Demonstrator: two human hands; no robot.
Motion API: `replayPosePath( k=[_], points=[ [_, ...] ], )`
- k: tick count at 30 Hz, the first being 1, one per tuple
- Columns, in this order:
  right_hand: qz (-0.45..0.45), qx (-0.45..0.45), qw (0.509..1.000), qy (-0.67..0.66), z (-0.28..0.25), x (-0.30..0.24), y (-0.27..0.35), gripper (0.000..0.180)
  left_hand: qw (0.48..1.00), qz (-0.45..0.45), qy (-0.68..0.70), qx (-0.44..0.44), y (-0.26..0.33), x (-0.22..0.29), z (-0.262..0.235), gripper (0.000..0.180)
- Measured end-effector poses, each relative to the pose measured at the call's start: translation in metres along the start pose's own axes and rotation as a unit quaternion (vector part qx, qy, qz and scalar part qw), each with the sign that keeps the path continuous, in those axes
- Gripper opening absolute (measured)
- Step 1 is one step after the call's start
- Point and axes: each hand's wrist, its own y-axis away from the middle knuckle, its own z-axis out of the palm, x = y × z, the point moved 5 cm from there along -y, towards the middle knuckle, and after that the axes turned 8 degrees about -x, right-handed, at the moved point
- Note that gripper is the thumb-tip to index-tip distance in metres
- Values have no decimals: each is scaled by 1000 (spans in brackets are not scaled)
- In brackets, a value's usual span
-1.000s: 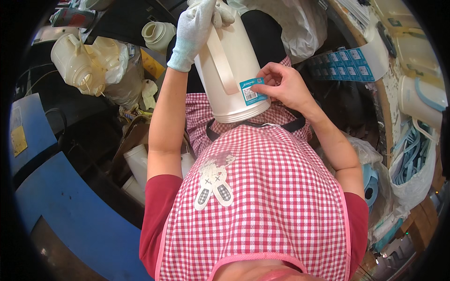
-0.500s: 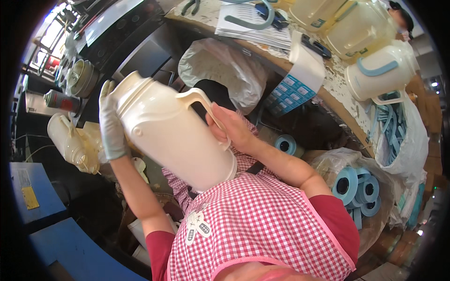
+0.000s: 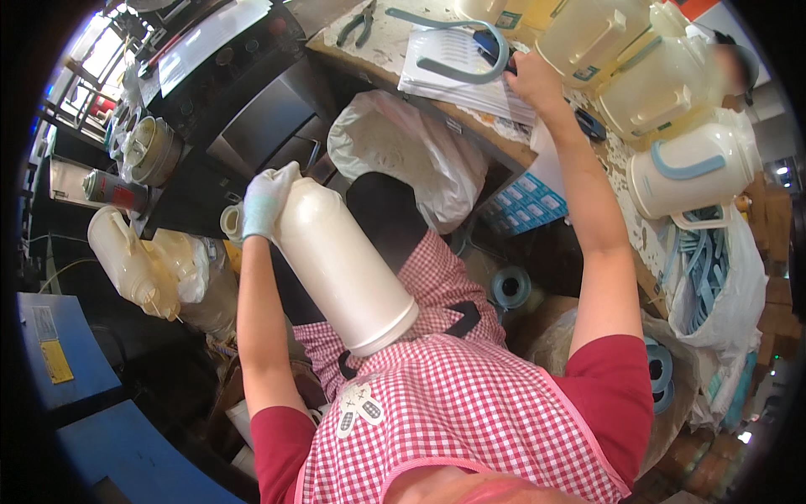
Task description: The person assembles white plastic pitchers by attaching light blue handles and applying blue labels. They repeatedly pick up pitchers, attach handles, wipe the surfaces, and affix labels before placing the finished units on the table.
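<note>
My left hand (image 3: 269, 202), in a pale work glove, is closed round the upper end of a cream thermos jug (image 3: 348, 265). The jug leans with its round base against my checked apron. Its handle has turned away and is mostly hidden. My right hand (image 3: 536, 82), bare, is stretched out to the bench, its fingers closed on a small blue and black tool (image 3: 487, 42) lying on printed sheets (image 3: 445, 76). My fingers hide part of the tool, so its kind is unclear. A curved blue strip (image 3: 462, 76) lies just beside it.
Several cream jugs (image 3: 697, 172) stand along the bench's right side. Pliers (image 3: 357, 25) lie at its left end. Below hangs a white plastic bag (image 3: 369, 126). Blue strips fill a sack (image 3: 714, 328) at right; blue tape rolls (image 3: 510, 287) sit lower. More jugs (image 3: 126, 252) are at left.
My right hand has let go of the jug's handle and reached forward to the tool on the bench. My left hand has shifted over the jug's upper end, and the jug has rotated.
</note>
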Motion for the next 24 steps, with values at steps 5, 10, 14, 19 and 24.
replayPosePath(
  k=[5,10,14,19,24],
  points=[
    [9,-14,1000,15,-3,-29,-14,37,931,285,-141,177,5,99,-21,56],
    [6,-83,996,7,9,-32,-40,32,730,602,-221,236,21,266,3,45],
    [50,-61,991,-108,2,-22,-24,30,799,500,-327,68,-58,281,44,22],
    [68,-7,982,-174,11,-18,4,28,821,475,-298,108,-100,308,49,17],
    [93,-36,991,-90,4,-50,2,29,753,565,-210,266,-156,323,60,26]
  ],
)
